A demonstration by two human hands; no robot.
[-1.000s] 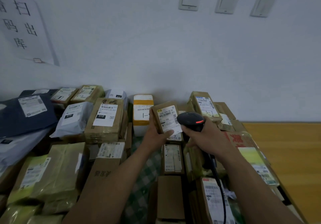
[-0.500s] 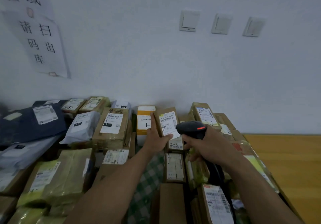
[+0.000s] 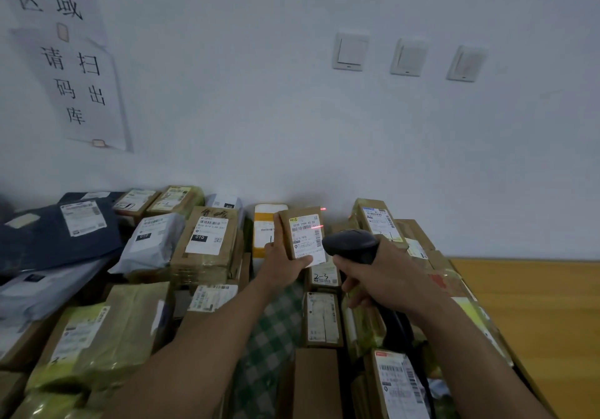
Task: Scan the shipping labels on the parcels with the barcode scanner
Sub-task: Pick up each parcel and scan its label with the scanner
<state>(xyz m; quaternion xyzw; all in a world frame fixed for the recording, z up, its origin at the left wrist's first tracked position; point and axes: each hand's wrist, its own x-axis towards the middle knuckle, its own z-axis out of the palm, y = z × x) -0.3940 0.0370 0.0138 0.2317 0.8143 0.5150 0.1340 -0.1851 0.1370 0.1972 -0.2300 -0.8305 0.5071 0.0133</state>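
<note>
— Which step is this?
— The scan itself. The left hand (image 3: 285, 266) grips a small brown parcel (image 3: 286, 223) upright above the pile by the wall, with the thumb on the lower edge of its label (image 3: 306, 240). The right hand (image 3: 386, 283) is wrapped round the scanner (image 3: 352, 244), just beside the parcel.
— Has it read?
— Can't tell. The red line (image 3: 315, 227) crosses only the label's right side, so the beam probably needs swinging left over the barcode.

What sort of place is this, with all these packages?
Likely a parcel depot or stockroom. Labelled parcels are heaped along the wall, the right hand aims a barcode scanner at the small parcel the left hand holds, and a wall sign says to scan items out.
</note>
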